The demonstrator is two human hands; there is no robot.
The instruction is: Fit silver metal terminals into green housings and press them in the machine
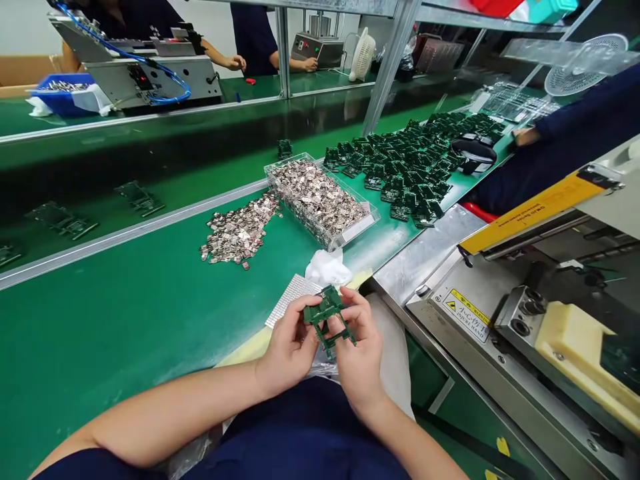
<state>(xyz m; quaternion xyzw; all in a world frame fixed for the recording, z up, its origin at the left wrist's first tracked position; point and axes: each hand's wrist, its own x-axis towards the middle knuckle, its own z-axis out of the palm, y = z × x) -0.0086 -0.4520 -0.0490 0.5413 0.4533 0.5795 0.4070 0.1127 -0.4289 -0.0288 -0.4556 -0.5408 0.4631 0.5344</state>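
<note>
Between my two hands, just in front of my body, is a green circuit board frame (327, 305) with cut-out openings, tilted toward me. My left hand (290, 343) pinches its left edge between thumb and fingers. On the other side my right hand (361, 347) grips the right part, its thumb against the cut-out. Beyond the hands lie a crumpled white cloth (329, 268) and a sheet with rows of small light pieces (293, 297). A clear plastic box (373, 217) full of small metal pieces stands farther off, with a loose pile of metal pieces (237, 233) beside it.
Many green boards (400, 167) are heaped at the back right. A machine with a yellow bar (540, 210) stands close on my right. A moving-belt-like dark green strip (65, 167) carries a few boards beyond a metal rail. Other people (250, 33) work across the bench.
</note>
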